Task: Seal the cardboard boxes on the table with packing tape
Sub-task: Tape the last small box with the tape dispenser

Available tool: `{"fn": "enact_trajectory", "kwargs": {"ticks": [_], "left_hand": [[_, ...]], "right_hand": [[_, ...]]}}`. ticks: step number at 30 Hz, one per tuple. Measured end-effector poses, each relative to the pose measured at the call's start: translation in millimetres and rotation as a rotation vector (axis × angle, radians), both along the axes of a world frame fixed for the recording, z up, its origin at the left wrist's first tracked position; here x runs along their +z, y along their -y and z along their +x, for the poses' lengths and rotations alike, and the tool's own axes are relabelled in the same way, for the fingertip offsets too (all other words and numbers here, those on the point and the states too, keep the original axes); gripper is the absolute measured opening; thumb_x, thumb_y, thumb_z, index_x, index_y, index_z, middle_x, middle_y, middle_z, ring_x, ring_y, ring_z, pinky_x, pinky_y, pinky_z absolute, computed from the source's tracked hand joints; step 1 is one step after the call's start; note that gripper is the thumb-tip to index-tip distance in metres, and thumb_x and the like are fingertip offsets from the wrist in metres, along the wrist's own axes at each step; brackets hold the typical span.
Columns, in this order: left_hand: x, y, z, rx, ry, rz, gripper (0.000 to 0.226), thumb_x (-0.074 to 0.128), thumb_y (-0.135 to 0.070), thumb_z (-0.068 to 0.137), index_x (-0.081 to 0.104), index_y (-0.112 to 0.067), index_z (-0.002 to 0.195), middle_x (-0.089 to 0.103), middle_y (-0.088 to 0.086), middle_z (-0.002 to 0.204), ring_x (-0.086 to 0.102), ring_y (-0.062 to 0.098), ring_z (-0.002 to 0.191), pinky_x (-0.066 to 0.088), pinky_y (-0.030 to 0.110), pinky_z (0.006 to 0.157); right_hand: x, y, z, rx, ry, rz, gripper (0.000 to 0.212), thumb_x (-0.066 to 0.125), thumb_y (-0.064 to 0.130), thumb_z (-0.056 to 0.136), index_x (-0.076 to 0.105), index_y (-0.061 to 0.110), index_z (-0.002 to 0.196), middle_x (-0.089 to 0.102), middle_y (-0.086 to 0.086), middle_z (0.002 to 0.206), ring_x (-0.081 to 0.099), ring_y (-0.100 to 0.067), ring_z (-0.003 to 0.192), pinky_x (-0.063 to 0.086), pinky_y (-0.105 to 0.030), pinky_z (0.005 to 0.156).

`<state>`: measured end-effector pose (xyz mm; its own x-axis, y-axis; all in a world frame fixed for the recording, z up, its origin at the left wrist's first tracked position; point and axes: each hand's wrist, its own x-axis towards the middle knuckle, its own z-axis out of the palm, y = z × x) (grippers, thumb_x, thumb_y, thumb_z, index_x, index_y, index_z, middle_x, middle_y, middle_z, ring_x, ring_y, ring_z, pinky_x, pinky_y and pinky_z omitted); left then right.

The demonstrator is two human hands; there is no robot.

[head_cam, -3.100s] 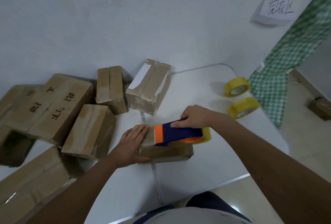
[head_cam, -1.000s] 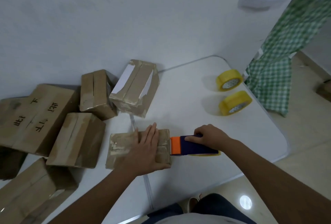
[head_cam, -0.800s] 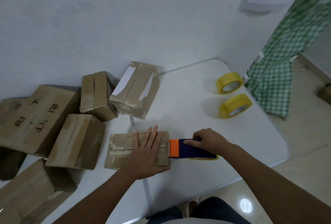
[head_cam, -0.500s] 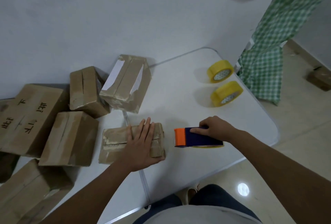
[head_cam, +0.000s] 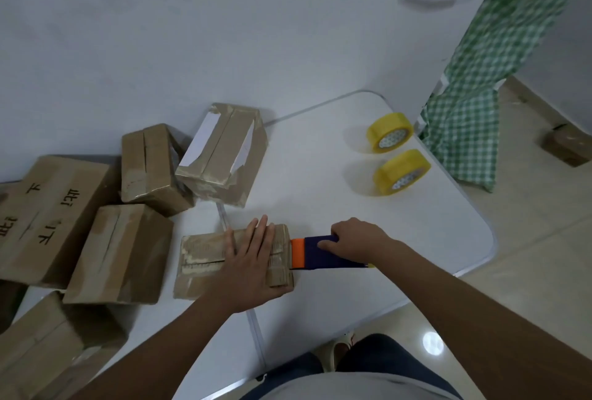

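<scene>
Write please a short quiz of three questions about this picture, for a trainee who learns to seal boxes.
1. True or false: the left hand lies flat on the small box.
2. What does the right hand hold? A) scissors B) tape dispenser C) knife
3. How many yellow tape rolls, and, stand on the white table?

Key: 1 true; 2 B; 3 two.

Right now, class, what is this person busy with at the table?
A person is taping a small flat cardboard box on the white table. The left hand presses flat on the box while the right hand grips a blue and orange tape dispenser at the box's right end. Two spare yellow tape rolls stand nearby.
</scene>
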<state>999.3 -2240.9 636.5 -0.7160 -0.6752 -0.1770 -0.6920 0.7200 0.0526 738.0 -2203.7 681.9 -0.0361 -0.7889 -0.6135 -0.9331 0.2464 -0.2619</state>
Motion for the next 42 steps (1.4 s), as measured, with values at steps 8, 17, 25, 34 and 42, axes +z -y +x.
{"fn": "enact_trajectory", "kwargs": {"ticks": [8, 17, 25, 34, 42], "left_hand": [[2.3, 0.7, -0.2, -0.004, 0.019, 0.024, 0.122, 0.037, -0.094, 0.071, 0.014, -0.008, 0.156, 0.018, 0.014, 0.163, 0.019, 0.032, 0.150, 0.016, 0.070, 0.113], [2.8, 0.1, 3.4, 0.007, 0.010, 0.051, 0.123, 0.035, -0.094, 0.071, 0.013, -0.009, 0.157, 0.023, 0.010, 0.161, 0.022, 0.030, 0.149, 0.015, 0.070, 0.113], [14.2, 29.9, 32.9, -0.228, 0.113, 0.009, 0.120, 0.041, -0.091, 0.071, 0.014, -0.013, 0.159, 0.013, 0.005, 0.166, 0.011, 0.028, 0.153, 0.022, 0.064, 0.114], [19.7, 17.5, 45.4, 0.017, 0.040, 0.237, 0.112, 0.047, -0.079, 0.080, -0.023, -0.032, 0.153, -0.039, 0.001, 0.157, -0.037, 0.024, 0.144, -0.015, 0.055, 0.118], [21.1, 11.8, 45.2, 0.057, -0.010, 0.142, 0.089, 0.007, -0.056, 0.080, -0.006, -0.013, 0.157, -0.018, 0.004, 0.164, -0.018, 0.027, 0.151, -0.007, 0.052, 0.121]], "right_hand": [[18.4, 14.8, 12.6, 0.069, -0.134, -0.019, 0.051, 0.042, 0.060, 0.095, 0.058, 0.012, 0.099, 0.051, -0.004, 0.090, 0.052, -0.024, 0.082, 0.041, -0.034, 0.070], [-9.5, 8.8, 6.8, -0.199, -0.279, -0.177, 0.045, 0.035, 0.050, 0.101, 0.050, 0.009, 0.114, 0.064, -0.009, 0.111, 0.062, -0.029, 0.101, 0.039, -0.035, 0.084], [-51.3, -6.5, 39.9, -0.310, 0.027, -0.096, 0.039, 0.046, 0.055, 0.095, 0.046, 0.016, 0.096, 0.056, -0.004, 0.087, 0.056, -0.023, 0.082, 0.040, -0.034, 0.076], [-27.5, -18.1, 92.9, -0.393, 0.679, -0.267, 0.044, 0.038, -0.015, 0.083, 0.073, 0.011, 0.085, 0.068, 0.003, 0.083, 0.060, -0.001, 0.078, 0.044, -0.012, 0.073], [-31.4, 12.8, 134.5, -0.487, 0.747, -0.207, 0.046, 0.036, -0.021, 0.081, 0.073, 0.003, 0.069, 0.071, -0.010, 0.078, 0.058, -0.005, 0.065, 0.044, -0.009, 0.060]]}}
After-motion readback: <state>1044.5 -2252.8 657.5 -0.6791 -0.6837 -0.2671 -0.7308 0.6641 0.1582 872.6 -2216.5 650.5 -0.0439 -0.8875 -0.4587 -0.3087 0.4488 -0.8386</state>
